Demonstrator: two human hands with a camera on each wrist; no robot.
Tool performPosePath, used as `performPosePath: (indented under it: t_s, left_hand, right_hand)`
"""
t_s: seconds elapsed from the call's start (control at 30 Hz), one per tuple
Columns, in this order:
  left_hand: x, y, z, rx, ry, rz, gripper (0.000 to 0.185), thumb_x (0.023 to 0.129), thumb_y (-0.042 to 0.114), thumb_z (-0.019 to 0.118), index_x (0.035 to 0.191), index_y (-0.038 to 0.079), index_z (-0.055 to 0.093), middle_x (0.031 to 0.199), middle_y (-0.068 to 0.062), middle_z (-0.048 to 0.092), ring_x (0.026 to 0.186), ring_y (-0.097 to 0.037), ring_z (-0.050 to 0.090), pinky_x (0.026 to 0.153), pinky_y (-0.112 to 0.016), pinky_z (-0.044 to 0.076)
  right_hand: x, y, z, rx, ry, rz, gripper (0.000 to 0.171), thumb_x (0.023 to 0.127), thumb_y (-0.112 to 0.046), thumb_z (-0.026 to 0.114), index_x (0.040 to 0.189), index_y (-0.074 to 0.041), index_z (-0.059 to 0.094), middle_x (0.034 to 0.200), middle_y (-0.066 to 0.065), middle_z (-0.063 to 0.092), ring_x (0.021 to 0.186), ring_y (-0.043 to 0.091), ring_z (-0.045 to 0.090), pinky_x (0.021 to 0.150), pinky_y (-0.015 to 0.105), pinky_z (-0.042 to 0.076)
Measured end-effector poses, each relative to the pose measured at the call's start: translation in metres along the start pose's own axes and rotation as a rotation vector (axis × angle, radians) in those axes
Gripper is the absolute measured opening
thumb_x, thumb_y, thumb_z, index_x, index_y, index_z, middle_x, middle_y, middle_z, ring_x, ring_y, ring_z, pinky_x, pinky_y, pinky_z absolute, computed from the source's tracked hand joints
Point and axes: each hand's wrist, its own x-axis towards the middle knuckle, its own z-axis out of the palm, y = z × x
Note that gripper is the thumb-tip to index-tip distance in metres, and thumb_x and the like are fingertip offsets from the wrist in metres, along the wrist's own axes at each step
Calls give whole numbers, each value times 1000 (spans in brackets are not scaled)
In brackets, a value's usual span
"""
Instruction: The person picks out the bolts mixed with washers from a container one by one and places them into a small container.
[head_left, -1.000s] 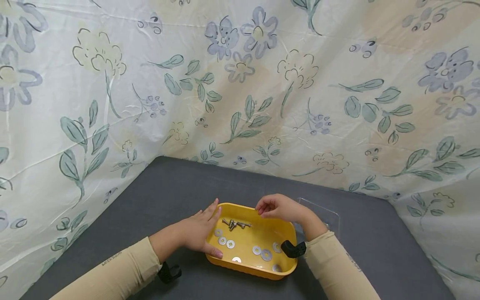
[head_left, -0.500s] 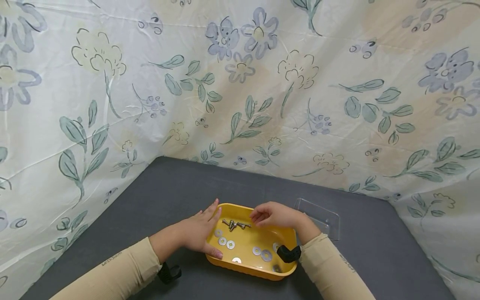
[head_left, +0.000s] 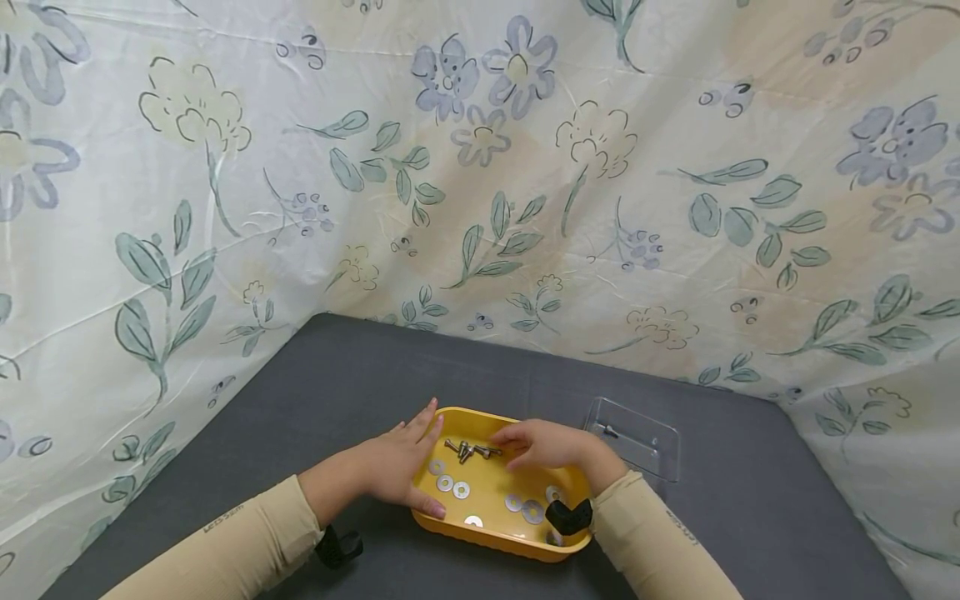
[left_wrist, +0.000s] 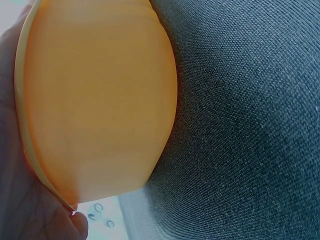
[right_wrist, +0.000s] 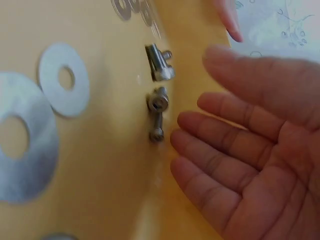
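Note:
A yellow plastic tray [head_left: 495, 547] holds a small heap of hex socket bolts [head_left: 467, 452] near its back left, with several flat metal washers [head_left: 533, 511] scattered over its floor. My left hand [head_left: 397, 465] rests spread on the tray's left rim; in the left wrist view its palm lies along the edge of the yellow wall [left_wrist: 100, 100]. Over the tray, my right hand [head_left: 551, 444] reaches toward the bolts. The right wrist view has that hand [right_wrist: 255, 165] with nothing in it, fingertips just short of the bolts [right_wrist: 158, 102].
To the right, behind my right forearm, lies a shallow clear plastic tray [head_left: 637, 450] with one bolt [head_left: 609, 431] in it. Dark grey cloth [head_left: 360, 358] covers the table. A floral curtain [head_left: 480, 208] encloses the back and sides.
My right hand has moved from the yellow tray's back right rim leftward and down to the bolts, its fingers straightening. More of the clear tray shows now. The left hand has stayed put.

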Motion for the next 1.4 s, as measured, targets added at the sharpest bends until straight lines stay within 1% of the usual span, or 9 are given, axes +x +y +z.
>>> performPosePath:
  t_s: [0.2, 0.37, 0.5, 0.67, 0.9, 1.0, 1.13, 1.27, 1.4]
  left_hand:
    - [1, 0, 0, -3, -6, 1, 122, 64, 81, 51, 147, 6, 3, 150, -11, -19, 139, -23, 0, 109, -47, 16]
    - [1, 0, 0, -2, -7, -2, 122, 63, 81, 51, 147, 7, 4, 151, -11, -18, 139, -24, 1, 109, -47, 17]
    - [1, 0, -1, -5, -8, -4, 121, 63, 80, 52, 147, 7, 4, 151, -11, -18, 140, -24, 1, 109, -47, 17]
    - [1, 1, -1, -5, -9, -8, 121, 63, 80, 52, 148, 7, 4, 151, -11, -18, 140, -24, 2, 109, -47, 17]
    - [1, 0, 0, 0, 0, -6, 121, 63, 81, 52, 147, 7, 5, 151, -11, -17, 139, -24, 3, 109, -47, 17]
    - [1, 0, 0, 0, 1, -4, 121, 63, 81, 52, 147, 7, 6, 151, -12, -17, 139, -24, 3, 109, -47, 18]
    - [0, 0, 0, -5, 1, -2, 121, 63, 80, 53, 147, 7, 6, 151, -12, -18, 139, -25, 4, 109, -47, 18]
    - [0, 0, 1, -7, 4, -3, 121, 63, 80, 53, 147, 7, 5, 151, -12, -18, 139, -25, 6, 109, -47, 18]
    - [1, 0, 1, -9, 0, -4, 121, 63, 80, 53, 148, 8, 5, 150, -11, -19, 139, -25, 5, 109, -47, 18]
  right_hand:
    - [5, 4, 4, -51, -11, -13, 47, 87, -18, 62, 131, -5, 50, 131, 6, 52, 119, 20, 49, 98, 35, 40]
    - [6, 4, 4, -35, -19, -10, 47, 87, -15, 63, 130, -3, 50, 129, 8, 53, 117, 20, 51, 96, 34, 41]
    - [6, 3, 5, -3, -15, 10, 43, 86, -11, 64, 127, -3, 53, 123, 8, 57, 110, 20, 56, 91, 31, 45]
    - [7, 3, 7, 8, -6, 14, 37, 85, -9, 64, 121, -3, 58, 111, 6, 62, 98, 15, 60, 83, 24, 48]
    - [9, 2, 9, -94, 11, -24, 32, 85, -8, 64, 116, -4, 61, 96, -1, 64, 84, 5, 58, 76, 20, 47]
    - [11, 2, 10, -134, 14, -43, 25, 84, -7, 65, 109, -6, 63, 87, -5, 61, 77, 3, 54, 72, 20, 47]
    - [13, 3, 13, -175, 24, -48, 18, 84, -8, 65, 101, -9, 64, 78, -9, 57, 70, 3, 51, 67, 19, 46]
    - [14, 3, 14, -197, 37, -33, 20, 83, -9, 66, 103, -11, 65, 77, -10, 56, 68, 3, 50, 65, 19, 45]
    - [14, 2, 15, -187, 50, -36, 20, 82, -7, 67, 102, -11, 65, 76, -10, 56, 67, 4, 50, 64, 19, 45]
